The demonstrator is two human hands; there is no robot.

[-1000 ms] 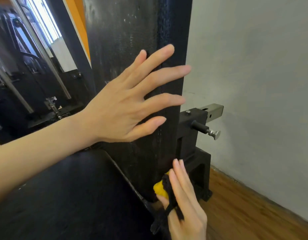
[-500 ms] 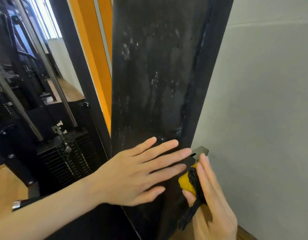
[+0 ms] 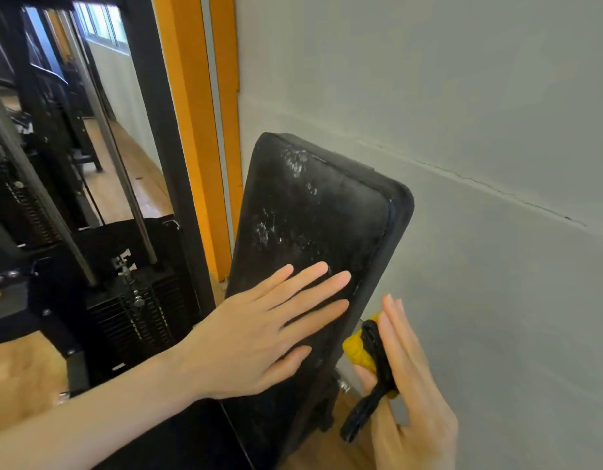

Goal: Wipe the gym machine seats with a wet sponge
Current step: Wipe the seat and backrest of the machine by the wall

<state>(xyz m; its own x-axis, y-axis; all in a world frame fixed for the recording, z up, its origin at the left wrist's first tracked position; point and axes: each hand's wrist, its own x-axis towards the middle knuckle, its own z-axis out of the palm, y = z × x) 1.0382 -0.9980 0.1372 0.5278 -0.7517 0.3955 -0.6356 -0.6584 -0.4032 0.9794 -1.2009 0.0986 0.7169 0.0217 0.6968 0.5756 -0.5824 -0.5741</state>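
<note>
While your left hand (image 3: 259,337) lies flat with fingers spread on the lower face of the black back pad (image 3: 313,239), your right hand (image 3: 408,378) pinches the yellow sponge (image 3: 356,351) between thumb and straight fingers, pressing it to the pad's right edge low down. White smears fleck the pad's face. Right of it runs a grey wall (image 3: 479,130); left stand an orange post (image 3: 191,130) and a weight stack (image 3: 137,317).
</note>
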